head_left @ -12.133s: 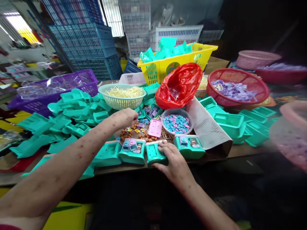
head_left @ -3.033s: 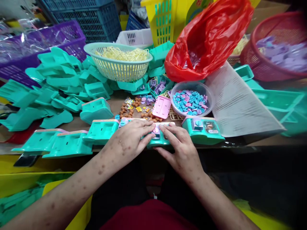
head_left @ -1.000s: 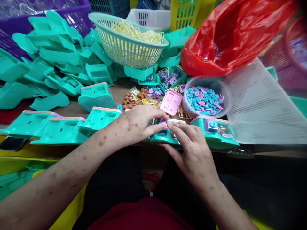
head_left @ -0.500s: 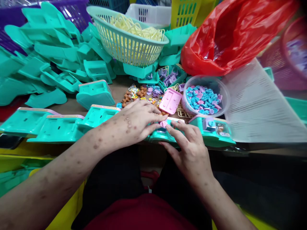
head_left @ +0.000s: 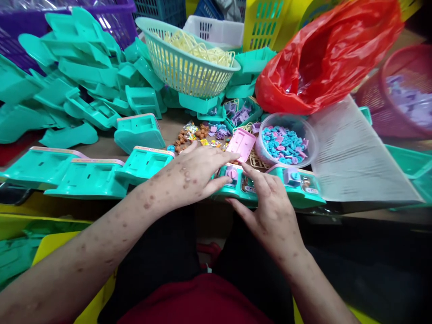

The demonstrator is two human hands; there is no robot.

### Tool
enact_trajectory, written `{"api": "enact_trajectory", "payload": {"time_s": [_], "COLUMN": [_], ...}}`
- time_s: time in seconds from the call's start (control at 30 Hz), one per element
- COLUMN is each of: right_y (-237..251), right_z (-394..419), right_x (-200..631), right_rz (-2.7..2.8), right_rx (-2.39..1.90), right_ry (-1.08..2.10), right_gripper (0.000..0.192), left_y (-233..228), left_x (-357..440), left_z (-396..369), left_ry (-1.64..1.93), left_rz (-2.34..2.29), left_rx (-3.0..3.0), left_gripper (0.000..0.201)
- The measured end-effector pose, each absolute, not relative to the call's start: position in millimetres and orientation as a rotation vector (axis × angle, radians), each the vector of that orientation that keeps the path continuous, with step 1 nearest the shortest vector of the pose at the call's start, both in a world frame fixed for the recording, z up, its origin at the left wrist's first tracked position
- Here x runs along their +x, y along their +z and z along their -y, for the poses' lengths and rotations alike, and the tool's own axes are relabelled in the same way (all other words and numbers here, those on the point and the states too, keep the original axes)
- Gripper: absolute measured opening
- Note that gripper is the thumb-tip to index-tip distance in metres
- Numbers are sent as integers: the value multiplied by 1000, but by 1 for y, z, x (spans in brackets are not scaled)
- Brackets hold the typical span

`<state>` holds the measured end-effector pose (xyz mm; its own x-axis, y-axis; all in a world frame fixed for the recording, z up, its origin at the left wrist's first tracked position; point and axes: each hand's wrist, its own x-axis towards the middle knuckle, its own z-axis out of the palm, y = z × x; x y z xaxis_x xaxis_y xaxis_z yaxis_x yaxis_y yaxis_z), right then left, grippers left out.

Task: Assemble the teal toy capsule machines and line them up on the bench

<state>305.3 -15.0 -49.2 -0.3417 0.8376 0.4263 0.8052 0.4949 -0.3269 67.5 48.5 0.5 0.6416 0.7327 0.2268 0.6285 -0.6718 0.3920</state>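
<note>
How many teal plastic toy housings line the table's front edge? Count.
5 housings: three left of the left hand, one under the right hand, one further right; maybe one hidden.

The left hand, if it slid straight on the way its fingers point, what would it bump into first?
Probably the pink flat piece just past the left hand; its fingertips look almost on it. The clear bowl of blue bits lies farther along.
</note>
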Motion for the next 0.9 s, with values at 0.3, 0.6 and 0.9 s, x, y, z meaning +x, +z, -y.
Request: {"api": "enact_trajectory", "payload": {"time_s": [0.3, 0.6, 0.9], "right_y": [-39, -41, -59], "right_z": [8, 11, 10], "right_x": [307, 305, 307], "right_rz": [2284, 2304, 2155], "right_rx": [-1324, -1338, -1333], "right_ry": [90, 47, 135], "right_gripper": [63, 64, 80], "left_y": [-7, -15, -10], "left_x": [59, 69, 65], "left_z": [-31, -34, -39], "left_ry": [555, 717, 666], "left_rz": [-1109, -1055, -1071], "left_rx": [2733, 2782, 2740], "left_gripper": [34, 29, 21]}}
